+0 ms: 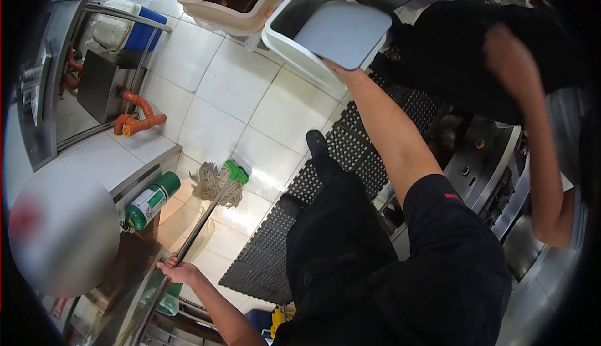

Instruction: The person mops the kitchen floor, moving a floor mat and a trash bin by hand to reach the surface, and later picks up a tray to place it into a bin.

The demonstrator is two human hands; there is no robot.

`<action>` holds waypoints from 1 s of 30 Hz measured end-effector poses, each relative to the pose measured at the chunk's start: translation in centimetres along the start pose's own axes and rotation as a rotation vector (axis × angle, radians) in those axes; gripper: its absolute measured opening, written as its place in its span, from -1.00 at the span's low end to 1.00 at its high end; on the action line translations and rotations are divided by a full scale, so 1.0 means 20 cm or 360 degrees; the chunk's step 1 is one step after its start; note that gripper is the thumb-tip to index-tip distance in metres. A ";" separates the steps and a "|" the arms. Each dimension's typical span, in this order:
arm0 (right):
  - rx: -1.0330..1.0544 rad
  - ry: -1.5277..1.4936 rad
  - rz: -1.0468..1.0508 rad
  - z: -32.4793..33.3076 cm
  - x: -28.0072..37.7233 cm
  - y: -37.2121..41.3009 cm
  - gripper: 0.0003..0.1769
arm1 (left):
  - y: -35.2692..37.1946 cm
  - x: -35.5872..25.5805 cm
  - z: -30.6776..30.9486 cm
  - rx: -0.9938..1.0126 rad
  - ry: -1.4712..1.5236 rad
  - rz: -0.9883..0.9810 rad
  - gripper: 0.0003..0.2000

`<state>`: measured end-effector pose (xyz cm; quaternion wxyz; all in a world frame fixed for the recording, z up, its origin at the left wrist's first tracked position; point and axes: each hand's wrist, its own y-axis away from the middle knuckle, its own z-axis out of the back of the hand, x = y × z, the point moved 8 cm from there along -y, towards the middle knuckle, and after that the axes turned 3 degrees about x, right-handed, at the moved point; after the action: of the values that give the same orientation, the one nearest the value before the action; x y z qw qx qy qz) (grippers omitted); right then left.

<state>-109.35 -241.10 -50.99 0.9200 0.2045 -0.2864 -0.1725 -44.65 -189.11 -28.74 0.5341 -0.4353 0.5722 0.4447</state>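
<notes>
My left hand point(178, 269) is closed around the long handle of a mop point(199, 227). The mop's green clamp point(237, 171) and grey string head point(213, 183) rest on the white floor tiles. My right hand point(343, 71) is at the near edge of a flat grey lid point(343, 30), its fingers mostly hidden behind it. That lid lies tilted over part of a white bin point(282, 36), leaving the bin's left side uncovered.
A cream bin point(250, 17) stands beside the white one. Black perforated matting point(263, 252) runs under my feet. Orange pipes point(141, 117) and a green cylinder point(153, 200) are at left. Another person's hand point(512, 61) is at right, near a steel cooker point(466, 171).
</notes>
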 end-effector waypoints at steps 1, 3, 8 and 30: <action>0.0007 0.0005 0.0011 -0.02 -0.03 -0.03 -0.26 | 0.01 0.01 -0.01 -0.0042 0.0004 0.0029 -0.57; 0.0018 0.0021 0.0049 -0.05 -0.05 -0.07 -0.28 | 0.04 0.02 0.00 -0.0056 -0.0013 0.0041 -0.56; 0.0035 0.0075 0.0156 -0.06 -0.10 -0.15 -0.34 | 0.18 0.04 -0.33 0.0183 -0.0084 0.0021 -0.58; 0.0327 -0.2181 -0.0667 -0.34 1.44 -0.67 -0.45 | 0.22 0.08 -0.38 -0.0015 -0.0355 -0.0070 -0.58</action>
<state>-85.59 -263.14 -49.35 0.4574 0.1863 -0.7684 -0.4070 -50.66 -195.57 -29.80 0.6020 -0.3982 0.4974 0.4812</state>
